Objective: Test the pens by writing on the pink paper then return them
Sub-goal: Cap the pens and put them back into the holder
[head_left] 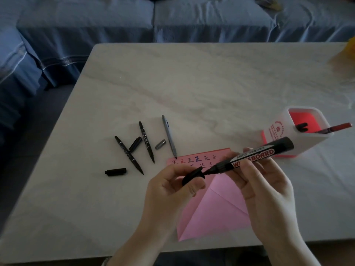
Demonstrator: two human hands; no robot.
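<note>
While the cap is off: the whiteboard marker [253, 156] is gripped in the right hand [269, 189], fingers curled round its labelled barrel, raised above the pink paper [211, 214]
Left hand [169, 189]: pinches the marker's black cap [192, 175] between thumb and fingertips, just left of the nib
Deciding relation: nib and cap mouth face each other, touching or almost so, I cannot tell which; both lie on one line, so joining or parting them runs along it
Marker axis: slants from the nib, low and left towards the person, up to the butt end, far and right; the nib points left at the cap, not down at the paper
Paper: flat on the worktop [172, 83] directly beneath both hands, rows of test marks along its far edge, blank pink nearer the person
Pen holder [299, 135]: stands upright to the right, just beyond the marker's butt end; the right hand is nearer it; a red pen [340, 127] leans out of it
Left of the paper: two black pens [129, 155] and a grey pen [169, 137] lie uncapped, nibs towards the person, loose caps [115, 172] among them
Judgement: writing needs the nib tipped down onto blank paper; returning needs the cap pushed on, then a short carry right
</note>
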